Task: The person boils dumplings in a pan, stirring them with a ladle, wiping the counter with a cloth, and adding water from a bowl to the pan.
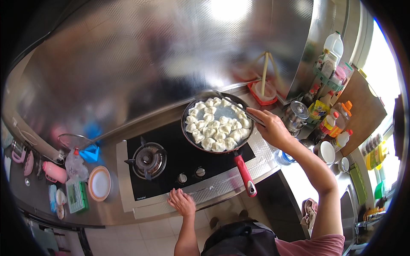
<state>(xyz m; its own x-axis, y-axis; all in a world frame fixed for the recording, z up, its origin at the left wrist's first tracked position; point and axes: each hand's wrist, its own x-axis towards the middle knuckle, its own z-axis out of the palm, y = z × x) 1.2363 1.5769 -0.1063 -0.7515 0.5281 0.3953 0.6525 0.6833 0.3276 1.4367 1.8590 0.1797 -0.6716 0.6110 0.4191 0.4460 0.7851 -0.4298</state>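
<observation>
A frying pan (225,148) with a red handle (245,176) stands on the right side of the black gas stove (166,188). Many pale dumplings (209,132) sit in it in cloudy liquid. My right hand (271,126) grips the handle of a metal cooking utensil (236,104), which slants across the pan's far right rim. The utensil's head is blurred near the far rim, so its shape is unclear. My left hand (182,202) is empty, fingers slightly apart, at the stove's foil-covered front edge, close to a control knob (182,178).
An unused burner (149,160) is on the left. Further left are an orange-rimmed plate (99,183), a plastic box (76,195) and a pink thermos (55,172). To the right stand a lidded steel pot (296,115), several bottles (328,123) and a white bowl (324,152). A red basket (263,101) sits behind the pan.
</observation>
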